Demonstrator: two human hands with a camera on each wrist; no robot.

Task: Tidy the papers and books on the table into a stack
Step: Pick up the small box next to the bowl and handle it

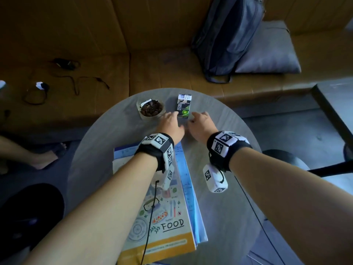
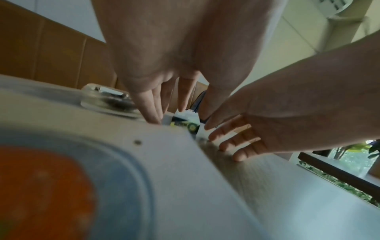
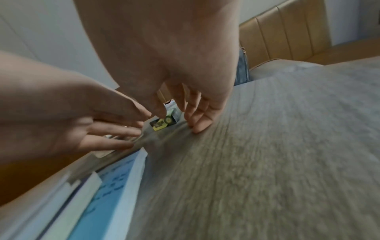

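A book (image 1: pixel 164 213) with FOOD on its cover tops a stack on the near left of the round grey table (image 1: pixel 225 207). Light blue papers (image 1: pixel 191 197) stick out along the stack's right edge. Both my hands reach past the stack to the far side of the table. My left hand (image 1: pixel 170 123) lies with straight fingers, its tips just left of a cigarette pack (image 1: pixel 184 106). My right hand (image 1: pixel 200 121) hovers just right of the pack, fingers (image 3: pixel 195 118) relaxed and touching the tabletop. Neither hand holds anything. In the left wrist view the book's cover (image 2: pixel 144 170) fills the foreground.
A glass ashtray (image 1: pixel 151 109) full of butts stands left of the pack. Behind the table runs a tan sofa with a dark backpack (image 1: pixel 229 39), a grey cushion (image 1: pixel 267 54) and black cables (image 1: pixel 63 73). Someone's foot (image 1: pixel 44 155) is at the left, another table (image 1: pixel 336 104) at the right.
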